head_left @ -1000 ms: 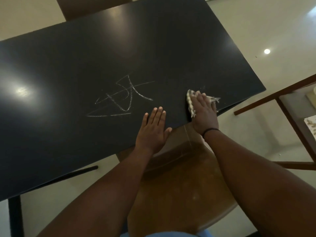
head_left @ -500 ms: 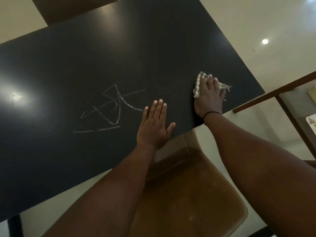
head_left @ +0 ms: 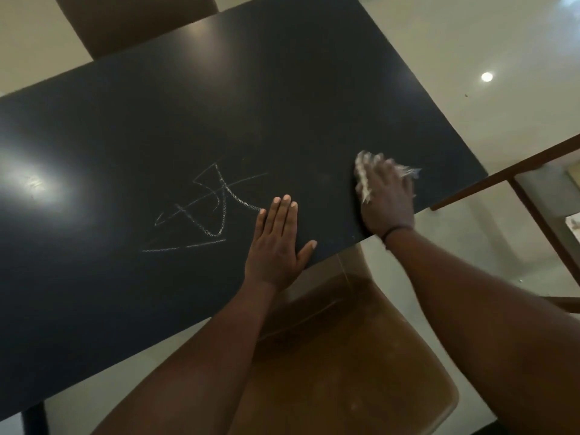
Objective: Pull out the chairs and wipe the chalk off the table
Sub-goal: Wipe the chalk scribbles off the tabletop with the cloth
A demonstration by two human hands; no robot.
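Observation:
A black table point(head_left: 219, 89) fills most of the view. White chalk lines point(head_left: 207, 208) cross its middle. My left hand point(head_left: 276, 243) lies flat and open on the table near its front edge, its fingertips touching the right end of the chalk. My right hand point(head_left: 386, 199) presses a white fringed cloth point(head_left: 362, 175) onto the table near the right corner, well to the right of the chalk. The cloth is blurred. A brown chair point(head_left: 345, 356) stands pulled out below the table's front edge, between my arms.
A second brown chair point(head_left: 135, 23) stands at the far side of the table. A wooden frame point(head_left: 533, 189) with a pale surface is at the right. The floor point(head_left: 470, 42) is glossy and pale, with a lamp's reflection on it.
My right hand has slid the cloth away from the front edge, further onto the table near its right corner. My left hand stays flat, now touching the chalk's right end.

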